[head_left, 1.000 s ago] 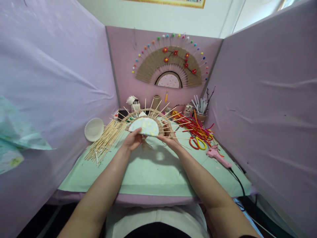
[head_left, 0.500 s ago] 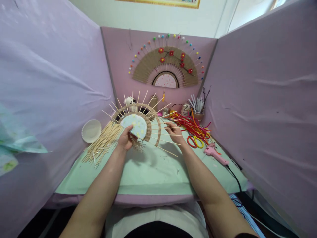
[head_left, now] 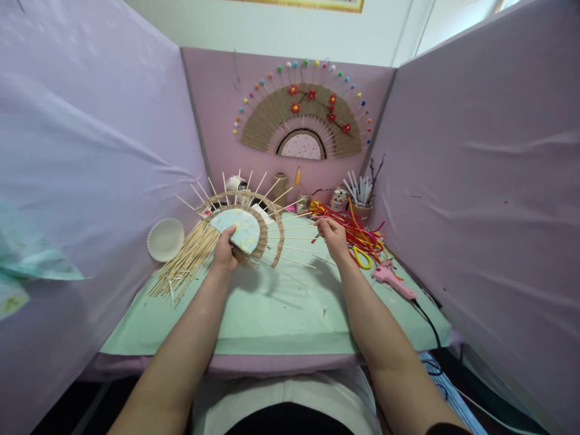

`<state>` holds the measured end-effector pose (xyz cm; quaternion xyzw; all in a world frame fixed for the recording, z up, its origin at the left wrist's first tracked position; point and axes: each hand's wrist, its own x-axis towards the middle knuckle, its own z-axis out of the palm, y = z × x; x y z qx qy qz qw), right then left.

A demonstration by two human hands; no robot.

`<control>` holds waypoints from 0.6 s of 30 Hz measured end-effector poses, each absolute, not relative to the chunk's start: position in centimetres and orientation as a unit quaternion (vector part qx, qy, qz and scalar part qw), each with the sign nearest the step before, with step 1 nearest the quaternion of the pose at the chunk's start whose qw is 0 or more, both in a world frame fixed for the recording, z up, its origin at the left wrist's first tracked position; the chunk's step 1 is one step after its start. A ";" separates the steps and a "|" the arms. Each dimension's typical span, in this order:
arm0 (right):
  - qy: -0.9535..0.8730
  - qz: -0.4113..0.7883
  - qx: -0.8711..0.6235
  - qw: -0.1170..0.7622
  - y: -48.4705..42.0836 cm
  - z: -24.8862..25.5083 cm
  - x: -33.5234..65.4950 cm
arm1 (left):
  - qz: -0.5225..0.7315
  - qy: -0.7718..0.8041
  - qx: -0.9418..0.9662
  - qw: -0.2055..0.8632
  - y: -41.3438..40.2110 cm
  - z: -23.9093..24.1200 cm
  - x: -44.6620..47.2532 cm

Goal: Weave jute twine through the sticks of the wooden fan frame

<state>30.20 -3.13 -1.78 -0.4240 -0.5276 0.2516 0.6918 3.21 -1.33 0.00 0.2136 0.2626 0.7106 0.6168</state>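
My left hand (head_left: 225,249) is closed on a half-made fan, thumb over the pale blue floral half-round centre (head_left: 240,228). Woven brown twine (head_left: 261,235) rims this centre, and thin wooden sticks (head_left: 298,248) spread outward through a separate twine arc (head_left: 278,241). Off the right side of the fan, my right hand (head_left: 334,238) has its fingers pinched together near the stick tips. Whatever it holds, if anything, is too small to make out. Beneath the fan's left side lies a bundle of loose sticks (head_left: 183,263).
A white dish (head_left: 165,240) stands at the left. Red and orange pipe cleaners (head_left: 362,226), yellow-handled scissors (head_left: 364,258) and a pink glue gun (head_left: 393,281) with its cord lie at the right. A finished fan (head_left: 267,124) hangs on the back panel.
The fan has shifted left and tipped slightly in my left hand. My right hand has moved right, away from the twine arc, and its fingers have drawn into a pinch.
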 end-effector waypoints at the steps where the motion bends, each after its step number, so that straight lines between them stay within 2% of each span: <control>1: -0.528 0.251 -0.422 0.693 -3.1 -1.8 30.2 | 0.715 0.266 0.217 0.609 -1.2 -0.1 3.2; 10: -0.534 0.283 -0.398 0.690 -3.2 -2.0 29.7 | 0.740 0.270 0.226 0.573 -1.0 -0.5 3.3; 18: -0.421 0.497 -0.295 0.699 -2.9 -1.8 28.3 | 0.703 0.235 0.199 0.641 -1.4 -0.2 3.7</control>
